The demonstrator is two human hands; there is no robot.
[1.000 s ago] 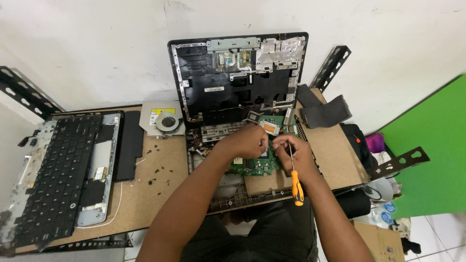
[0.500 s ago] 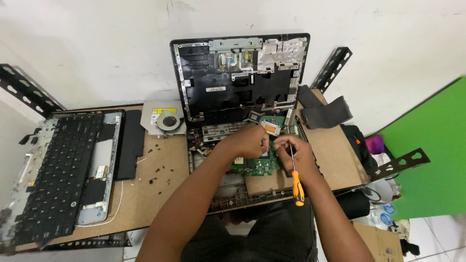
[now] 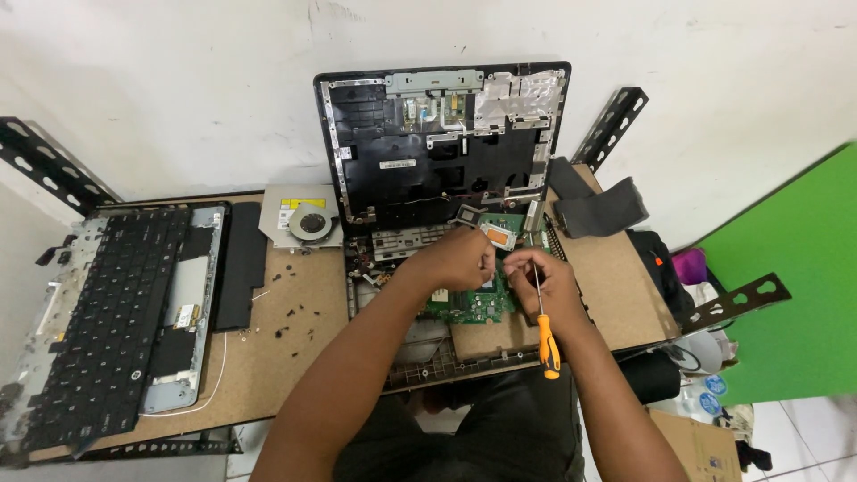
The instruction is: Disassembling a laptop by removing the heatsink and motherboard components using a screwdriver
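- Left hand (image 3: 460, 259): fingers curled, pinching something small over the green board (image 3: 469, 303); what it grips cannot be told.
- Right hand (image 3: 544, 286) is closed on the orange-handled screwdriver (image 3: 544, 335), tip up toward the left hand.
- The board lies in the open laptop base (image 3: 420, 344): probably thin, stiff and fragile, best held by its edges.

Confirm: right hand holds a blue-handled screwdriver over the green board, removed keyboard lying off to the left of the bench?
Not quite: the screwdriver handle is orange, not blue, as the head view shows. The rest stands: the right hand holds it over the green board, and the removed keyboard lies at the left of the bench.
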